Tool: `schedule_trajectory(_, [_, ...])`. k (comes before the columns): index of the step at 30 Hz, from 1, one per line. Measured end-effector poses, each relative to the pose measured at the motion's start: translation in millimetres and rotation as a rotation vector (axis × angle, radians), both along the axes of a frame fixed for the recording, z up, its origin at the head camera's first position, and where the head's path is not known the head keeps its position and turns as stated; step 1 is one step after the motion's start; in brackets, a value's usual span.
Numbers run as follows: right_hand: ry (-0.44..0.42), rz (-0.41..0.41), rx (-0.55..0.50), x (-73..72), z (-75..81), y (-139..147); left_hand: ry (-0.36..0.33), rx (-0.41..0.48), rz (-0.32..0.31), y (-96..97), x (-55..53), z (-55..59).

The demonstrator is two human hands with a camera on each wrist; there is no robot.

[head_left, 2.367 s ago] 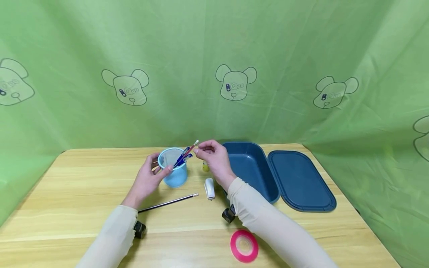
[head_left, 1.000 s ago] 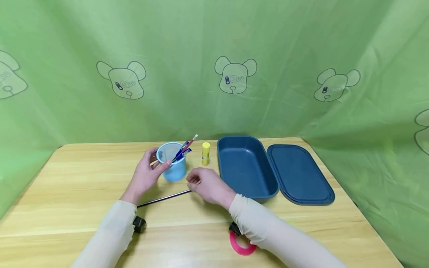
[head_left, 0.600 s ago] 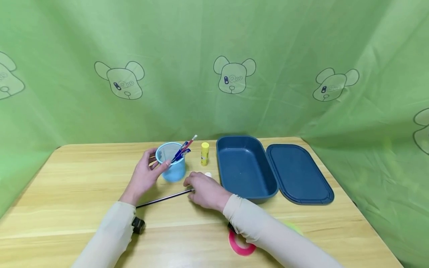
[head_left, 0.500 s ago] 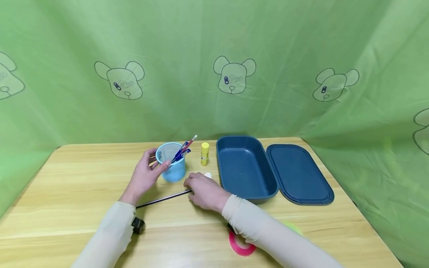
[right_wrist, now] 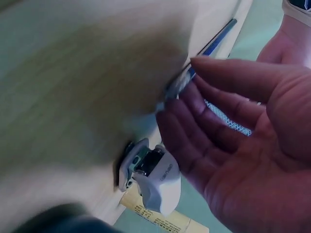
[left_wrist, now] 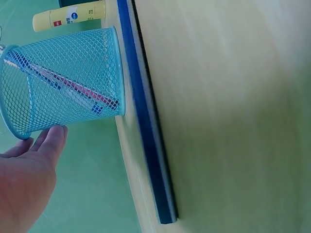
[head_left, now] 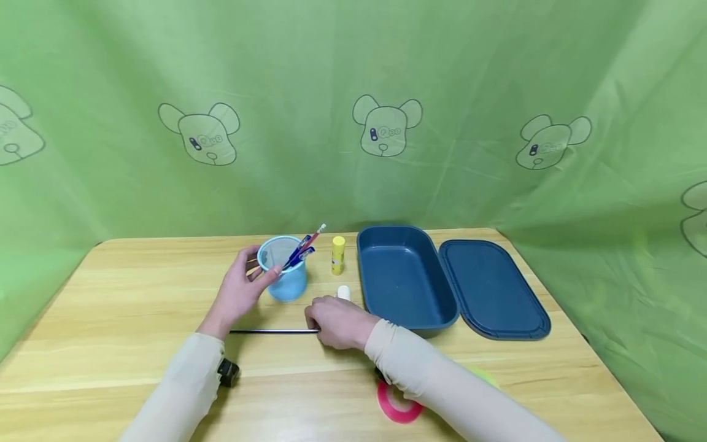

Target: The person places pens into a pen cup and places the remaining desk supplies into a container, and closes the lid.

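Observation:
My left hand (head_left: 241,288) holds a light blue mesh pen cup (head_left: 289,286) by its side, thumb at the front of the rim. Inside the cup lean blue pens (head_left: 302,253) and a red pencil (head_left: 315,236) with a white eraser. A dark pencil (head_left: 270,331) lies along the wood tabletop; my right hand (head_left: 338,320) pinches its right end, which the fingers hide in the head view. Close by that hand is a small white stapler (right_wrist: 158,182), mostly covered in the head view. Behind stands a yellow glue stick (head_left: 338,255).
To the right sits a dark blue bin (head_left: 405,282) with nothing inside, and its matching lid (head_left: 495,288) lies flat beside it. A pink tape roll (head_left: 399,410) and a yellow-green round edge (head_left: 483,376) show around the right forearm. A green curtain (head_left: 309,123) backs the table.
From beside the cup's pens, my right hand has come down to the dark pencil and pinched its end. That end has swung toward me. The left hand stays on the cup.

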State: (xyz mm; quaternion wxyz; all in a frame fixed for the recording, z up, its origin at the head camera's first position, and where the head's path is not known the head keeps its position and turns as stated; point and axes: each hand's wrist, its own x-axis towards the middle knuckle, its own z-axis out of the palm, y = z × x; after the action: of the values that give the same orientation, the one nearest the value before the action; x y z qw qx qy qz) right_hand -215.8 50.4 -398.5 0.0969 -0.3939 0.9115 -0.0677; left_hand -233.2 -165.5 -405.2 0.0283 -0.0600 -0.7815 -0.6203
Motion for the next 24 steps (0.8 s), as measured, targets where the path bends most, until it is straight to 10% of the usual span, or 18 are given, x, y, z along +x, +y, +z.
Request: schedule_trajectory(24, [-0.226,0.152,-0.108,5.6,6.1,17.3,0.029,0.009,0.003,1.2,-1.4,-4.2])
